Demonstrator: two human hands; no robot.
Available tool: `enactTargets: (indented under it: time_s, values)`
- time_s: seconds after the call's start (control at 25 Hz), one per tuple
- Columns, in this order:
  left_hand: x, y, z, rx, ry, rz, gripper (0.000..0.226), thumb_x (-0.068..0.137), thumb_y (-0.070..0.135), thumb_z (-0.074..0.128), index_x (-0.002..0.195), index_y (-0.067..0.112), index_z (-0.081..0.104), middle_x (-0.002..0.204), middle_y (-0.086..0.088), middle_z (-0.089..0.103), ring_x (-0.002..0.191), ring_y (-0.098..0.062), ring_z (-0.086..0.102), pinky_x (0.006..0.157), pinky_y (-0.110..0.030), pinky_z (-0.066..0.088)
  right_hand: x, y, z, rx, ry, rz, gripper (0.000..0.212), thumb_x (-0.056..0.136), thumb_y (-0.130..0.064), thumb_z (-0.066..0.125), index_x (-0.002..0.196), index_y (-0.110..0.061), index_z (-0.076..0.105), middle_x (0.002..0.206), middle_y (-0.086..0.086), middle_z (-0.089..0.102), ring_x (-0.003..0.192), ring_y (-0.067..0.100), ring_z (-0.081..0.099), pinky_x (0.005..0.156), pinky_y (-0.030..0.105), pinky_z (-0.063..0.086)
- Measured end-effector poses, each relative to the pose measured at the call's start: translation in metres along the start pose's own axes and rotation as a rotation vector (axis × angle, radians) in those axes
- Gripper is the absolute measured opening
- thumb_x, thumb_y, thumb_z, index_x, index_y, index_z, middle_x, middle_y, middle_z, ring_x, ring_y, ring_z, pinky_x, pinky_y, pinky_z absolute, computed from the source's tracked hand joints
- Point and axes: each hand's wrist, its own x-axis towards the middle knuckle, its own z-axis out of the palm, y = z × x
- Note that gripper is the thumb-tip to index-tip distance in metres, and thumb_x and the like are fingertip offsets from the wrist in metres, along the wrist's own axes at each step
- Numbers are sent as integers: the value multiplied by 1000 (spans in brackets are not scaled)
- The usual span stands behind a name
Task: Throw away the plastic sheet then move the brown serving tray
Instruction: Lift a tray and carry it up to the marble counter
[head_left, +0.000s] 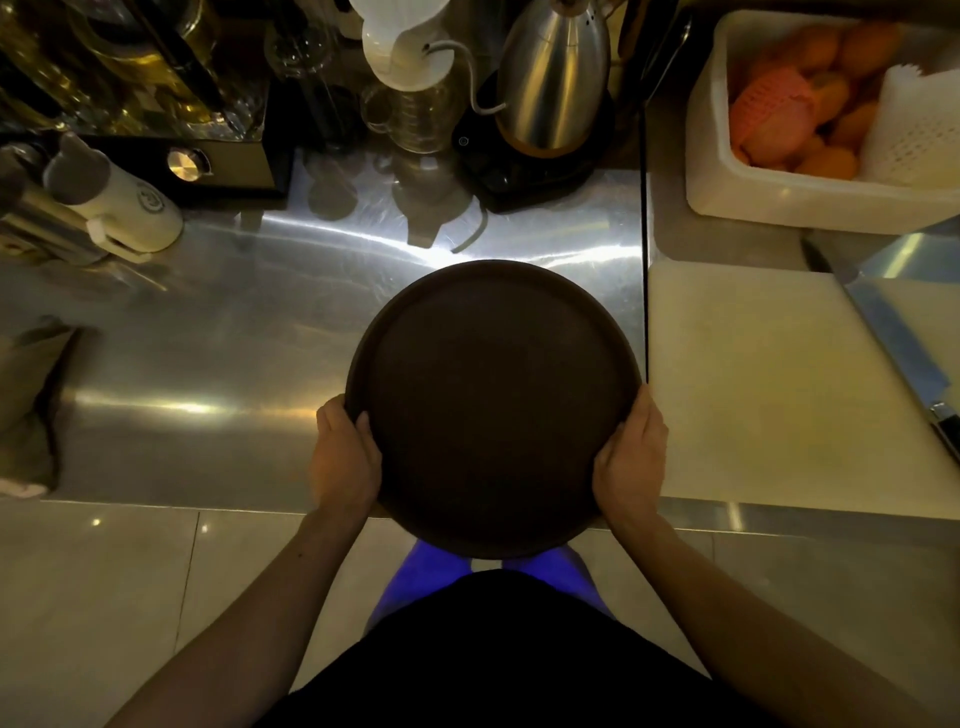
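We stand at a brushed-steel desk (208, 332) in dim, warm light, its back edge crowded with a steel kettle (553, 78), a white gooseneck pourer (405, 47) and glassware. Toward the back right corner sits a white tub (727, 171) of orange fruit, and a white cutting board (753, 374) with a knife (904, 353) covers the right side.

The brown serving tray (488, 405) is round, so it has no long axis to speak of. It lies over the desk's near edge, its nearest part overhanging the floor, and we cannot tell whether it rests on the steel or is just lifted.

Our left hand (343, 457) and right hand (631, 457) each have their grip clamped on the rim, at opposite near-side points, thumbs over the top. The tray sits straight ahead between the hands, equally near both, so we judge either direction open.

No plastic sheet is in view, so we judge that step finished.

A white bottle (111, 202) at the left back bears a round emblem, too blurred to read.
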Motion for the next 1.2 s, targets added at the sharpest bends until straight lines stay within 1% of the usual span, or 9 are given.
enactTargets:
  time_s: [0.2, 0.32, 0.4, 0.48, 0.6, 0.76, 0.96, 1.08, 1.2]
  values:
    - [2, 1, -1, -2, -46, -10, 32, 101, 27, 40, 127, 8, 41, 101, -6, 58, 79, -18, 58, 66, -36, 51, 3, 0, -3, -33, -43, 61, 58, 95, -15, 40, 149, -6, 20, 130, 23, 46, 110, 36, 50, 87, 50, 50]
    - [5, -1, -6, 19, -81, 6, 33, 102, 29, 38, 123, 5, 45, 95, -6, 59, 78, -21, 61, 65, -36, 52, 11, -3, -11, -46, -92, 100, 47, 98, -19, 40, 142, -7, 32, 122, 19, 48, 91, 32, 59, 74, 44, 52]
    - [10, 0, -7, 25, -119, -12, 35, 101, 34, 39, 117, 4, 46, 92, -7, 58, 76, -22, 61, 61, -32, 48, 22, -2, -16, -46, -134, 133, 36, 99, -29, 39, 125, -4, 45, 114, 17, 53, 90, 32, 60, 74, 42, 51]
    - [18, 5, -8, 43, -181, -62, 42, 101, 43, 37, 112, 4, 47, 90, -9, 58, 76, -24, 60, 60, -32, 45, 38, -2, -21, -42, -224, 213, 41, 98, -40, 39, 114, -3, 50, 107, 16, 57, 90, 32, 60, 77, 43, 51]
    - [28, 8, -14, 9, -230, -161, 48, 99, 51, 36, 107, 5, 48, 89, -10, 57, 78, -25, 58, 63, -35, 44, 55, -3, -28, -15, -324, 294, 46, 96, -49, 40, 104, -5, 52, 97, 11, 59, 85, 29, 59, 72, 39, 48]
    - [24, 4, -16, -126, -194, -226, 45, 96, 52, 42, 98, 7, 49, 80, -5, 53, 77, -25, 56, 60, -32, 42, 56, 2, -30, 103, -320, 345, 44, 94, -53, 40, 98, -10, 49, 90, 6, 58, 80, 23, 58, 68, 39, 48]
    - [18, 3, -19, -587, -126, -523, 34, 91, 40, 60, 109, 13, 49, 106, -8, 57, 98, -26, 56, 81, -41, 52, 48, -8, -31, 357, -269, 389, 42, 94, -49, 45, 95, -8, 49, 85, 6, 53, 75, 19, 53, 59, 33, 42]
    - [17, 1, -32, -681, -109, -544, 38, 90, 34, 63, 118, 13, 49, 119, -10, 57, 107, -30, 57, 90, -48, 53, 41, -23, -34, 458, -221, 363, 32, 96, -42, 47, 89, -11, 46, 82, 6, 49, 72, 18, 51, 59, 31, 41]
    - [16, 1, -49, -765, -133, -449, 39, 93, 30, 59, 128, 15, 53, 124, -9, 61, 113, -30, 59, 93, -49, 52, 34, -40, -39, 522, -164, 336, 28, 96, -40, 46, 90, -13, 46, 85, 6, 50, 74, 16, 51, 60, 30, 42]
